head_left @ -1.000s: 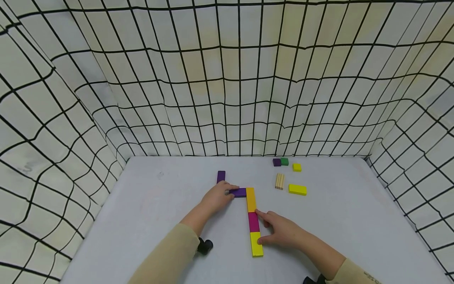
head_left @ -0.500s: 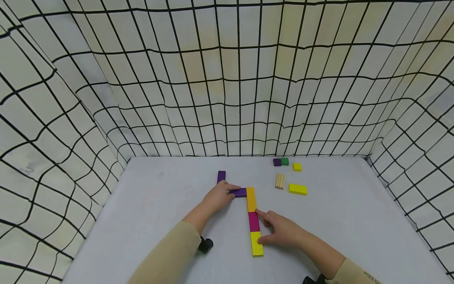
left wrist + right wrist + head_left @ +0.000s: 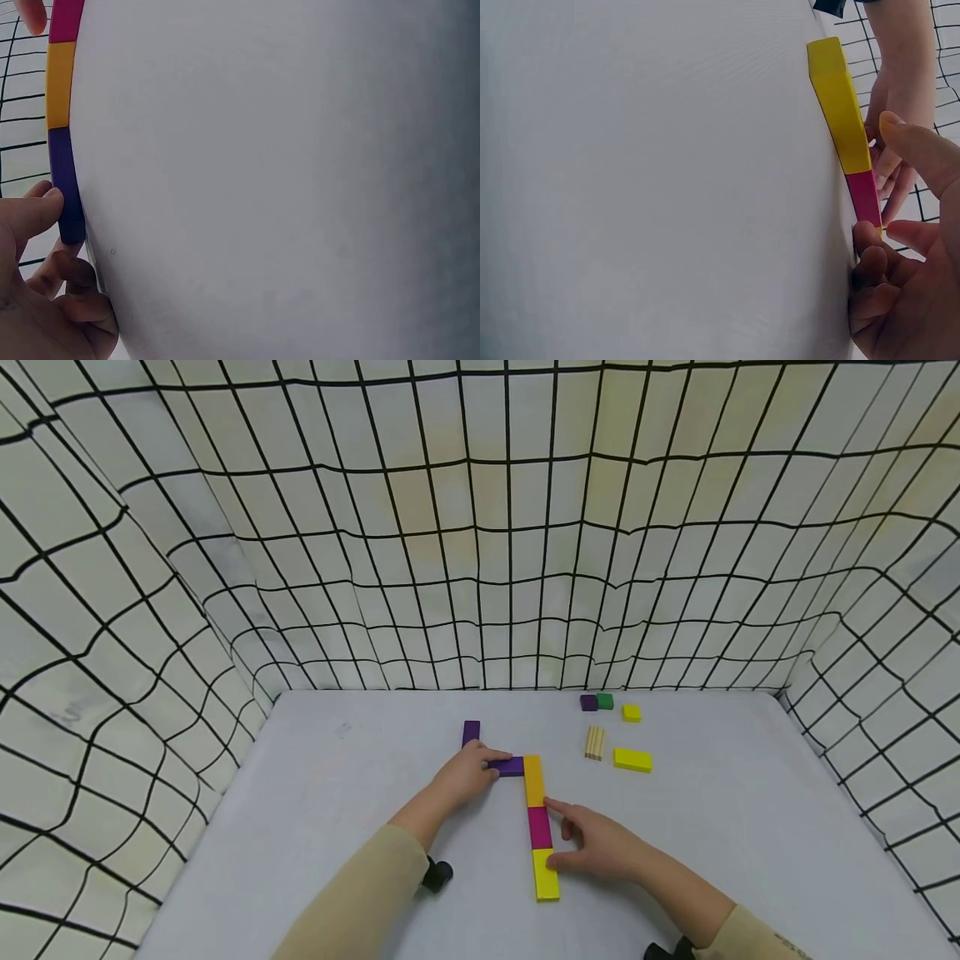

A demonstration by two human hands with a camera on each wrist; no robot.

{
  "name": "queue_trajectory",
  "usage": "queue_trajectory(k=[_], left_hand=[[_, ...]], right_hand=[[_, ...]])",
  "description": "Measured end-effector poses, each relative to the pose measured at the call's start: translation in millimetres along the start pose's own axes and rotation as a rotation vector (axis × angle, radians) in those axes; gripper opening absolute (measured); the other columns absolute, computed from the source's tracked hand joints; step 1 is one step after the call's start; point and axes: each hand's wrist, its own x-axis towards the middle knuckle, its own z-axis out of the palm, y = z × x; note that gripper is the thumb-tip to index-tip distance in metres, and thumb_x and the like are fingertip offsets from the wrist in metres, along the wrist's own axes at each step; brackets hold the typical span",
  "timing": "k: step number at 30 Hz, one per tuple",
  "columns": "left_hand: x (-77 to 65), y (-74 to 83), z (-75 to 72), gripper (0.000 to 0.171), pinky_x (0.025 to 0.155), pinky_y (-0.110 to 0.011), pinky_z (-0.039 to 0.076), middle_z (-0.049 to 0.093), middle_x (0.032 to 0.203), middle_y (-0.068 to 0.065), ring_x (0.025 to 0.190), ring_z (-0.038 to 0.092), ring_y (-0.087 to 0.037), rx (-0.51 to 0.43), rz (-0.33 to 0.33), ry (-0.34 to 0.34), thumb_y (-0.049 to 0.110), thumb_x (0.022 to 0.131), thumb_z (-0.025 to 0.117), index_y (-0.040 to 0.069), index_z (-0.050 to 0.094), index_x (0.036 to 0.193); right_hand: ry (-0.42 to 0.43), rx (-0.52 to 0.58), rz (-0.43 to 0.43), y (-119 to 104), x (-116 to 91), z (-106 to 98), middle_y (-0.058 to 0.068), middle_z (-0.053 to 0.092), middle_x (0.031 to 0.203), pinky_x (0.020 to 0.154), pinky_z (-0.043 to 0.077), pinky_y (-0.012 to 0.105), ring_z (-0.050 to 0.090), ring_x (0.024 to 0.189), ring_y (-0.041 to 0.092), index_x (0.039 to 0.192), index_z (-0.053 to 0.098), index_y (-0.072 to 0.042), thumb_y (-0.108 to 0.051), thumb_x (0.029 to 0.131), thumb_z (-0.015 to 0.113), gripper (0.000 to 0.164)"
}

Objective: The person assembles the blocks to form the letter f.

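Note:
Purple, orange, magenta and yellow blocks form an L on the white tabletop. My left hand pinches the purple block, thumb on its near side and forefinger along the far side. This block's end meets the orange block. Below the orange one run the magenta block and a yellow block. Beside this column is my right hand, forefinger stretched to the orange-magenta seam and thumb at the yellow block's right edge. In the right wrist view, the other fingers are bent against the table.
Another purple block lies just beyond my left hand. At the back right are a small dark purple block, a green block, a small yellow block, several wooden sticks and a longer yellow block. Black netting surrounds the table.
My right thumb has shifted slightly away from me along the yellow block's edge. The left hand and the row of blocks have stayed in place.

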Motion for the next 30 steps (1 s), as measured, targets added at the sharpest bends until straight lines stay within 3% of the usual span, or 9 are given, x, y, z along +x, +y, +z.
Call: queue_trajectory(k=[8,14,23,30], left_hand=[[-0.3,-1.5,-1.3,0.036,0.103,-0.047,0.045,0.053,0.122,-0.007,0.114,0.054,-0.027,-0.009,0.001,0.002,0.019,0.099,0.062,0.031,0.066,0.132],[0.1,-2.4,-3.4,0.036,0.104,-0.047,0.044,0.052,0.124,-0.006,0.117,0.053,-0.028,-0.010,0.002,0.005,0.019,0.099,0.061,0.030,0.065,0.133],[-1.0,-2.3,-1.5,0.036,0.102,-0.044,0.045,0.051,0.121,-0.006,0.112,0.053,-0.026,-0.043,0.004,-0.007,0.018,0.100,0.060,0.029,0.064,0.134],[-0.7,-4.5,1.8,0.036,0.100,-0.043,0.046,0.051,0.121,-0.006,0.110,0.054,-0.024,-0.029,0.025,0.003,0.018,0.100,0.059,0.028,0.064,0.135]], right_hand=[[0.048,0.076,-0.042,3.7,-1.1,-7.8,-0.006,0.058,0.095,0.069,0.051,0.023,0.053,0.080,0.015,0.145,0.052,-0.022,-0.042,0.081,0.080,0.073],[0.123,0.038,-0.078,7.5,-1.4,-23.4,-0.006,0.060,0.104,0.069,0.050,0.024,0.052,0.083,0.014,0.135,0.061,-0.025,-0.036,0.084,0.079,0.055],[0.234,-0.045,-0.071,27.9,3.9,-65.7,0.002,0.064,0.112,0.063,0.048,0.024,0.051,0.081,0.016,0.134,0.063,-0.021,-0.030,0.086,0.079,0.051],[0.278,-0.091,-0.076,44.4,8.5,-102.2,0.009,0.064,0.118,0.066,0.047,0.028,0.050,0.087,0.020,0.135,0.063,-0.017,-0.033,0.089,0.075,0.050]])
